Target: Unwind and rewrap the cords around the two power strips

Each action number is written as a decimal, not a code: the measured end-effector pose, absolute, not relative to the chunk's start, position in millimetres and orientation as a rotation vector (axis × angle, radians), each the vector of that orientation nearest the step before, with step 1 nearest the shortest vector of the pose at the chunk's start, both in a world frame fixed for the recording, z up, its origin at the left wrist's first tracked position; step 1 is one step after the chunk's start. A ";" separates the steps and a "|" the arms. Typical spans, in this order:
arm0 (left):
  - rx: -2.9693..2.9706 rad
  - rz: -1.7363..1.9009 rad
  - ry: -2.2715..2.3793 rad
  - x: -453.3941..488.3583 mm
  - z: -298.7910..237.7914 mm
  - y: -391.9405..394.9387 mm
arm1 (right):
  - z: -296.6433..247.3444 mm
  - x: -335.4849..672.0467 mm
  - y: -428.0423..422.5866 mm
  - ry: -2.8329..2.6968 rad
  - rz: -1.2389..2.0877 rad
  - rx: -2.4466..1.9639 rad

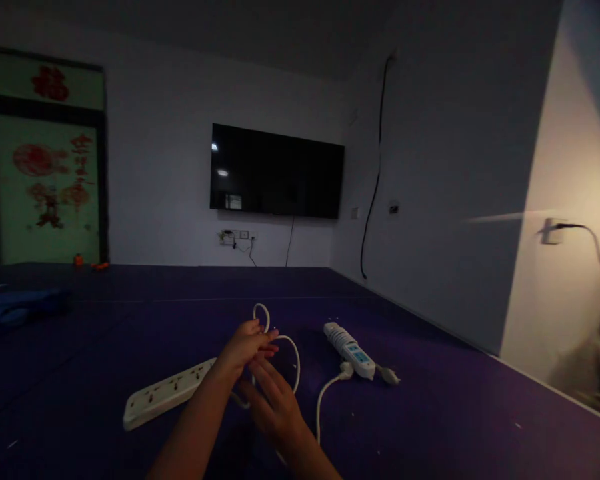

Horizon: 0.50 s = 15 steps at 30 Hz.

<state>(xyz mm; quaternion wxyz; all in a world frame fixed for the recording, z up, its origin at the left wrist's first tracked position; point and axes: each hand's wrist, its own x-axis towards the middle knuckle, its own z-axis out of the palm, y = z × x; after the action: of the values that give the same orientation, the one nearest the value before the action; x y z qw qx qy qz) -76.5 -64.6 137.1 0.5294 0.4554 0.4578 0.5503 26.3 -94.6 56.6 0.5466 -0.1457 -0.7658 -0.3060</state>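
Observation:
My left hand [247, 343] and my right hand [276, 400] meet over the purple surface, their fingers curled around a white power cord [297, 367]. The cord loops out above and to the right of my fingers; the stretch between my hands is mostly hidden. A white power strip [167, 392] lies left of my hands, its right end behind my left wrist. To the right, a white plug [347, 371] sits on a length of cord. Touching or nearly touching it is a second white power strip [350, 350] with blue socket faces and its cord wound around it.
The purple surface [405, 413] reaches to the walls. Dark blue cloth [20, 307] lies at left, with small orange objects [100, 266] farther back. A black television [277, 172] hangs above wall sockets [244, 235]. A black cable [373, 193] runs down the right wall.

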 end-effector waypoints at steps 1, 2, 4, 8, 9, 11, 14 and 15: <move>1.053 1.340 1.071 -76.9 137.6 -61.9 | 56.9 26.3 -96.2 -1.841 -0.715 -0.331; 1.042 1.363 1.045 -78.4 138.0 -59.7 | 56.9 26.2 -97.2 -1.859 -0.704 -0.325; 1.068 1.414 0.965 -83.6 140.1 -57.0 | 55.1 25.3 -97.1 -1.865 -0.688 -0.347; 1.158 1.617 0.672 -100.2 155.8 -60.9 | 48.2 21.8 -89.0 -1.786 -0.639 -0.513; 1.178 1.680 0.619 -105.2 161.7 -64.0 | 46.8 21.8 -85.5 -1.752 -0.615 -0.581; 1.235 1.757 0.566 -116.0 173.7 -71.9 | 44.9 24.0 -77.5 -1.662 -0.541 -0.766; 1.275 1.865 0.527 -132.0 187.2 -83.7 | 42.0 32.2 -64.5 -1.484 -0.335 -1.034; 1.272 1.900 0.515 -136.6 189.8 -86.7 | 40.4 34.9 -60.6 -1.454 -0.227 -1.079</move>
<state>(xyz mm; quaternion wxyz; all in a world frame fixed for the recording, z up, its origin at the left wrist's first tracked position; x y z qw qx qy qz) -136.6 -86.7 189.8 0.3884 0.5000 0.2027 0.7470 34.9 -60.6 40.4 0.6120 -0.4678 -0.6301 -0.0983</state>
